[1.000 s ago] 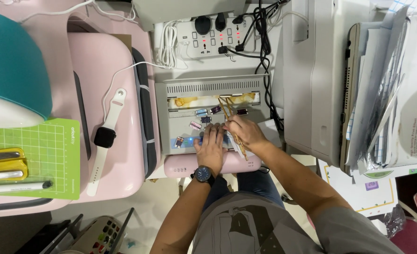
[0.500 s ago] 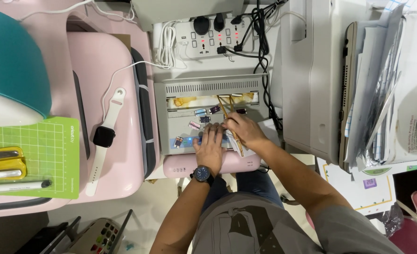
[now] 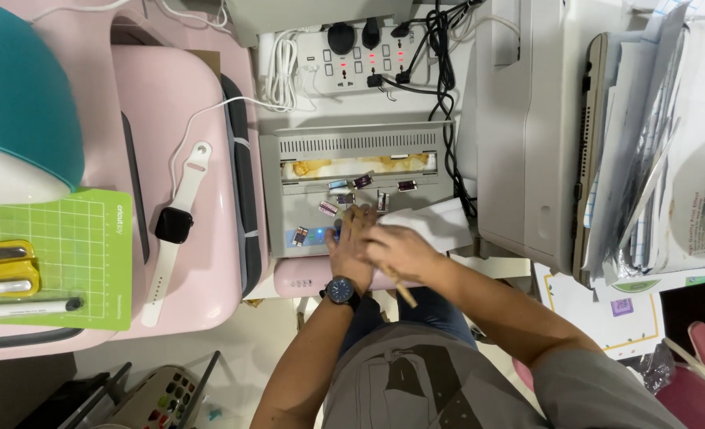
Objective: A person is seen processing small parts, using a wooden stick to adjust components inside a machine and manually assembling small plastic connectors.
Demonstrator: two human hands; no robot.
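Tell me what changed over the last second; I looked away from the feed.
The right hand pulled back toward the body, taking its wooden sticks off the grey laminator; they now point down behind it. The left hand stayed on the laminator's front, and the small pieces stayed put.

1. Grey, matt sheet-metal laminating machine [image 3: 352, 163] at centre, with slotted vents along its far edge.
2. Small glossy laminated paper tags [image 3: 363, 182] scattered on top.
3. White matt sheet of paper [image 3: 436, 222] just right of both hands.
4. Thin tan wooden stick [image 3: 405, 295] under the right hand [image 3: 396, 253].
5. Dark, glossy-faced wristwatch [image 3: 341, 291] on the left hand [image 3: 351, 250].
6. Pink, smooth, glossy plastic machine [image 3: 181, 159] at left, bearing a white smooth rubbery-strapped smartwatch [image 3: 171, 226].
7. Green matt gridded cutting mat [image 3: 90, 246] at far left.
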